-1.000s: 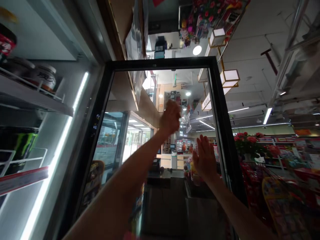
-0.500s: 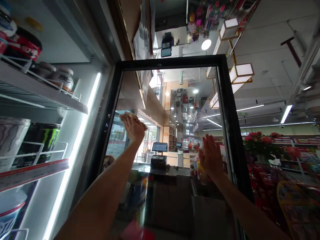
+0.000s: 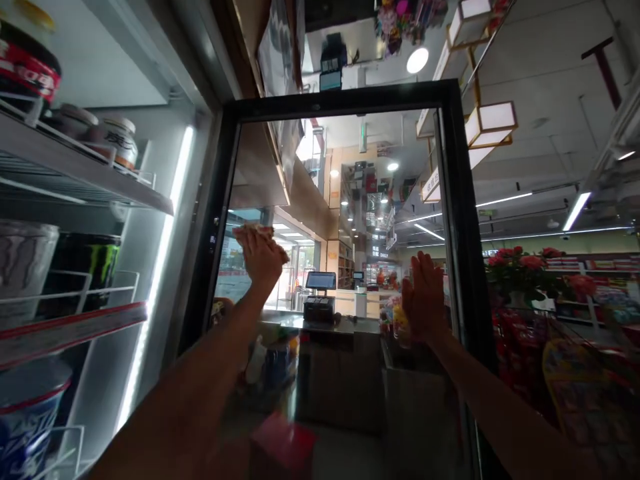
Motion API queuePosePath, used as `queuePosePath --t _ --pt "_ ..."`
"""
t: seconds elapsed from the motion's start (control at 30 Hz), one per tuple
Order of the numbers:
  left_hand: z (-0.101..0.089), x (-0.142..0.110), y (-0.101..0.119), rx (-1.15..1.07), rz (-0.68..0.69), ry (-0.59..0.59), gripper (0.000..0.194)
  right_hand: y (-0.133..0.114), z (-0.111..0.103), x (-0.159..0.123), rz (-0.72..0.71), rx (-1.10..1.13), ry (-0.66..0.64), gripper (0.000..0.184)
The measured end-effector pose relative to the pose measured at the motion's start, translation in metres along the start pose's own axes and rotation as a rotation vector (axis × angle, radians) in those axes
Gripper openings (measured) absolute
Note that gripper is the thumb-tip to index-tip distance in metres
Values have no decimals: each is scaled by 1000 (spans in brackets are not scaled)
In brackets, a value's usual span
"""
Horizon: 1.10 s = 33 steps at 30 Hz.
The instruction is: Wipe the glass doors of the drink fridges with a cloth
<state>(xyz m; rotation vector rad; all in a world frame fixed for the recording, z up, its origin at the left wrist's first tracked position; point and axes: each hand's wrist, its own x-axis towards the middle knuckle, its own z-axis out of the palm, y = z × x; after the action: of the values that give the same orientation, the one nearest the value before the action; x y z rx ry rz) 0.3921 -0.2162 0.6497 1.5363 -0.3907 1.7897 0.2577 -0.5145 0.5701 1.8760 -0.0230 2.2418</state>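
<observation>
Left hand (image 3: 261,257) is holding cloth (image 3: 265,229) against glass (image 3: 345,373).
Left grip is pinning cloth under fingers; right hand (image 3: 425,293) is resting open, near right side of frame (image 3: 330,99).

Found smooth, glossy, reflective glass (image 3: 345,380) within a dull-sheened door frame (image 3: 330,102). Noted a rumpled, matt, rough-looking, cloth-like wad (image 3: 283,255) and a satin-finished metal cabinet surround (image 3: 200,67). Recorded a smooth, plastic-looking jar (image 3: 120,143), a glossy metal can (image 3: 100,263) and a smooth, painted-looking shelf edge (image 3: 90,167).

A shop (a well-stocked one): shelved drink cans (image 3: 100,260), a till screen (image 3: 321,281), stocked shelving (image 3: 607,313).
</observation>
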Motion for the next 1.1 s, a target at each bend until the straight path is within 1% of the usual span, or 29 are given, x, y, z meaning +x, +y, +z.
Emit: queuePosePath --t 0.03,0.07,0.1,0.13,0.2,0.23,0.27,0.3,0.33,0.37,0.43,0.47,0.5,0.53,0.57,0.6,0.63,0.7,0.73,0.77,0.8,0.83,0.87,0.9,0.93,0.97,1.03,1.07,1.1 --pt "0 -1 0 1 -38 16 49 -1 -1 0 -2 7 -3 55" --pt "3 -8 9 -15 -16 10 49 -1 -2 0 -5 18 -2 55" --pt "7 -19 27 -45 57 -12 48 -1 -4 0 -10 32 4 55" --pt "12 -34 50 -84 157 -36 48 -1 -5 0 -18 47 14 54" --pt "24 -69 100 -180 470 -140 49 1 -8 0 -43 73 35 51" --pt "28 -84 120 -209 627 -196 49 2 -9 0 -54 80 43 49" --pt "31 -97 132 -225 745 -251 49 3 -9 1 -63 84 47 47" --pt "32 -105 135 -228 816 -289 49 4 -10 1 -69 82 45 44" --pt "29 -108 128 -220 834 -311 50 5 -10 1 -73 75 34 43" --pt "25 -106 113 -203 796 -315 50 5 -10 1 -76 65 18 42" --pt "10 -88 65 -146 573 -252 52 2 -12 0 -78 37 -26 44" --pt "2 -76 37 -113 424 -200 52 0 -13 -1 -79 21 -50 45" --pt "-6 -65 13 -78 248 -111 50 -2 -14 -2 -75 5 -70 47" --pt "-12 -55 -7 -62 150 -59 50 -5 -15 -2 -65 -9 -86 48" --pt "-16 -49 -19 -49 69 -9 49 -8 -17 -3 -53 -19 -94 48" --pt "-17 -47 -21 -46 33 20 49 -10 -18 -4 -40 -22 -94 48" --pt "-17 -52 -15 -50 35 28 49 -11 -20 -4 -29 -15 -83 48" --pt "-11 -75 21 -70 117 -5 47 -10 -23 -5 -30 22 -39 45" --pt "-7 -93 45 -90 209 -44 47 -8 -24 -4 -41 47 -17 44" --pt "-3 -112 68 -118 343 -105 46 -5 -26 -4 -55 68 0 43" --pt "0 -131 87 -165 540 -170 46 -2 -27 -4 -70 81 3 42" --pt "1 -146 99 -196 681 -217 46 0 -28 -5 -87 82 -8 42" --pt "0 -158 102 -217 782 -252 47 2 -29 -6 -101 71 -32 42" --pt "-3 -164 97 -221 812 -265 48 2 -31 -8 -111 49 -66 43" --pt "-7 -165 83 -210 770 -258 49 1 -32 -11 -112 18 -103 45" --pt "-12 -161 62 -190 681 -235 50 -3 -34 -15 -101 -19 -138 48" --pt "-21 -144 16 -143 421 -151 51 -14 -37 -24 -31 -95 -185 54" --pt "-24 -136 -4 -117 268 -94 51 -22 -37 -29 19 -127 -196 57" --pt "-25 -130 -17 -95 144 -52 51 -29 -38 -33 67 -153 -200 59"
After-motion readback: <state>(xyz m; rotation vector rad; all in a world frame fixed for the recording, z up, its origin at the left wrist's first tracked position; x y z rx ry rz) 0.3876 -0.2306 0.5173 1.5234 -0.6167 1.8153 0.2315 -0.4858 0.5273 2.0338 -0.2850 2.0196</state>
